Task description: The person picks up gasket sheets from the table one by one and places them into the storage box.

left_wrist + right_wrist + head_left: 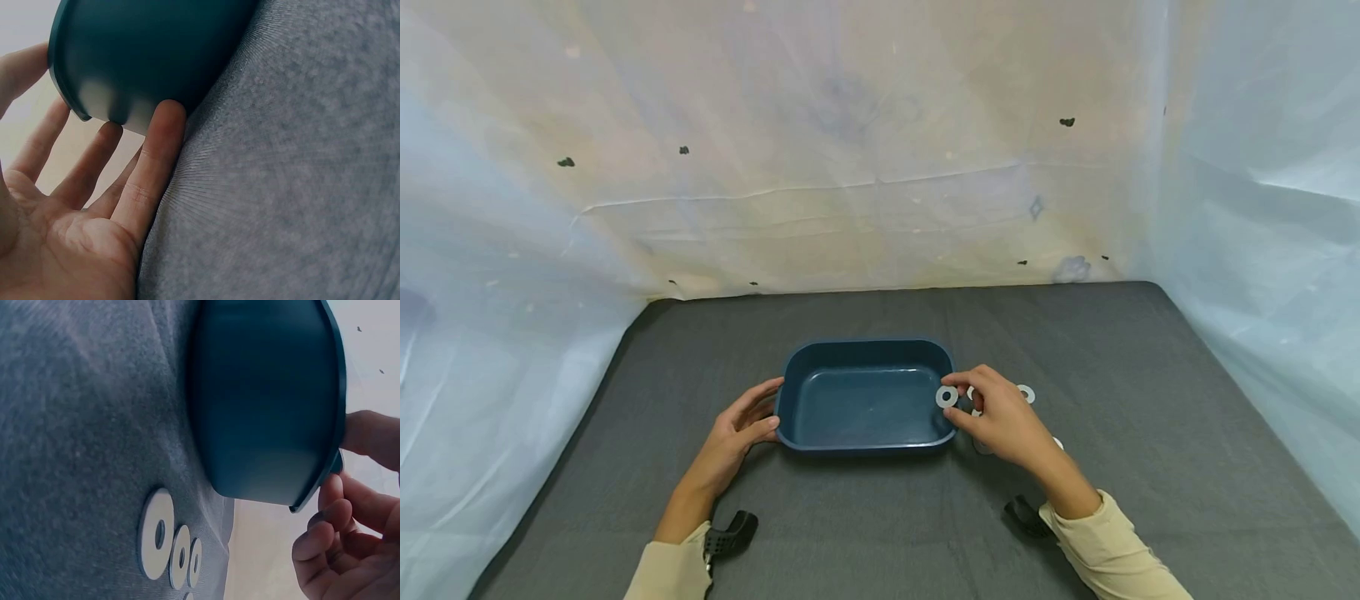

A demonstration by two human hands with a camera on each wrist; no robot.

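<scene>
A dark blue rectangular tub point(865, 408) with rounded corners stands on the grey cloth, its inside bare. My left hand point(730, 442) touches the tub's left end, thumb near the rim and fingers fairly straight along the wall in the left wrist view. Between thumb and index finger, my right hand point(1006, 423) pinches a flat white washer point(939, 397) over the tub's right rim; in the right wrist view the tub hides most of this washer. Several more washers point(149, 559) lie flat on the cloth beside the tub's right end, partly behind my right hand in the head view.
Grey cloth point(880, 525) covers the table under the tub. A pale plastic sheet point(850, 233) hangs along the back edge, with whitish sheets point(1262, 275) at both sides. Black straps point(730, 535) are on both wrists.
</scene>
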